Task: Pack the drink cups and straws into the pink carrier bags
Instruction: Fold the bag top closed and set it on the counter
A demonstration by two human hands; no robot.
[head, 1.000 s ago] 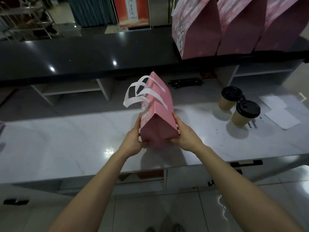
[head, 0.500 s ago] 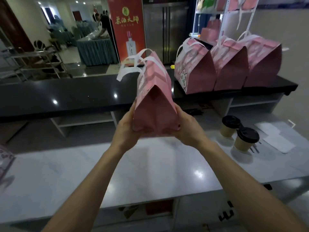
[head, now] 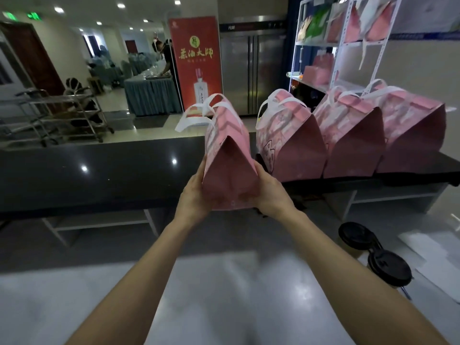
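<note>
I hold a closed pink carrier bag [head: 229,168] with white handles in the air between both hands, over the near edge of the black counter [head: 99,175]. My left hand [head: 195,195] grips its lower left side and my right hand [head: 270,194] grips its lower right side. Three more closed pink carrier bags [head: 292,143] [head: 353,138] [head: 413,130] stand in a row on the counter to the right. Two paper drink cups with black lids [head: 357,236] [head: 389,268] stand on the white table [head: 224,295] at the lower right.
White paper sheets [head: 433,255] lie on the table right of the cups. A metal shelf rack [head: 336,58] with more bags stands behind the counter. A red banner [head: 196,61], a steel fridge [head: 251,70] and a trolley [head: 62,113] are farther back.
Both hands have lifted the pink bag off the white table and carried it forward to the black counter, beside the row of bags. The view has tilted upward.
</note>
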